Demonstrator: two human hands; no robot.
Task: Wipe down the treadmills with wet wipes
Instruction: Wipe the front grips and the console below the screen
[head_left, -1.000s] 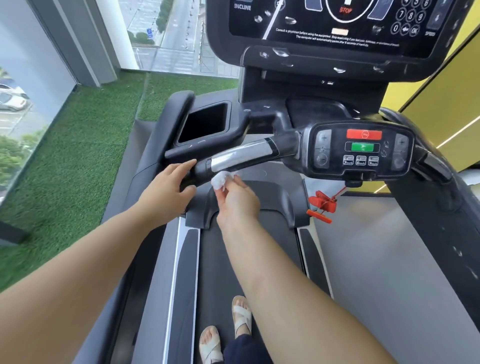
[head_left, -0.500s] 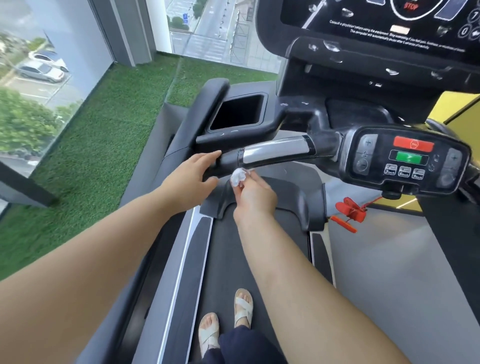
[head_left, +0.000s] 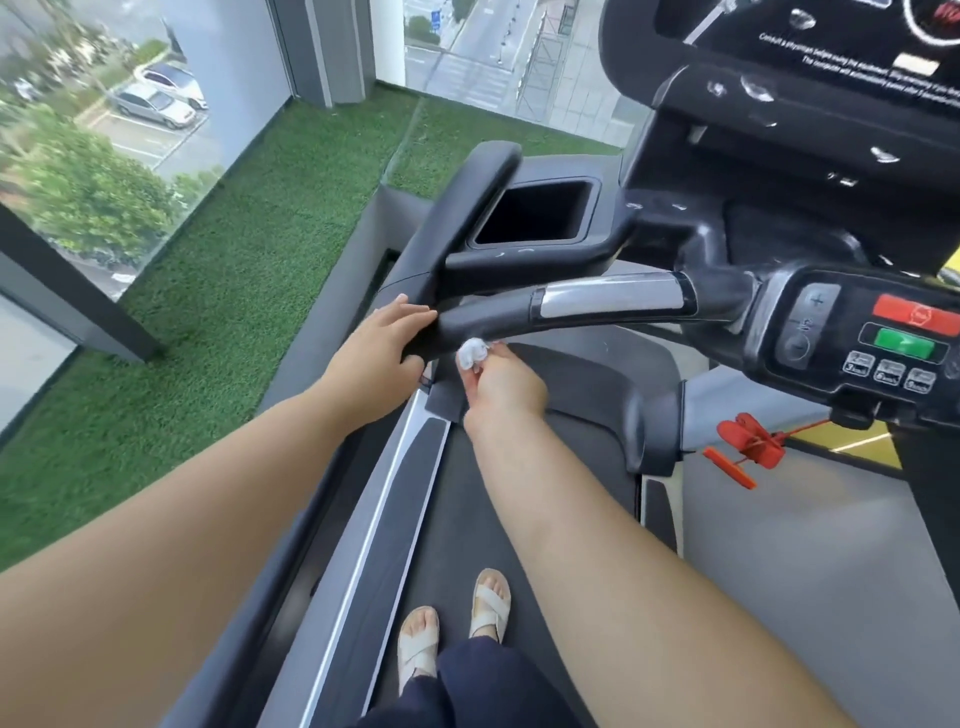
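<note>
I stand on a black treadmill whose front handlebar (head_left: 613, 306) runs left from the control pod, with a silver sensor band in its middle. My right hand (head_left: 501, 382) pinches a small crumpled white wet wipe (head_left: 471, 353) and holds it against the underside of the bar's black left end. My left hand (head_left: 382, 345) rests on the joint where that bar meets the side arm, fingers straight over the top and thumb beneath.
A control pod (head_left: 878, 343) with red and green buttons sits at the right, a red safety clip (head_left: 750, 447) hanging under it. The console (head_left: 810, 67) looms above. A cup-holder recess (head_left: 535, 215) lies behind the bar. Green turf and a glass wall are to the left.
The wipe has slid left along the underside of the bar, from near the silver band to the black end. The view has shifted left and down; my left hand stays on the bar.
</note>
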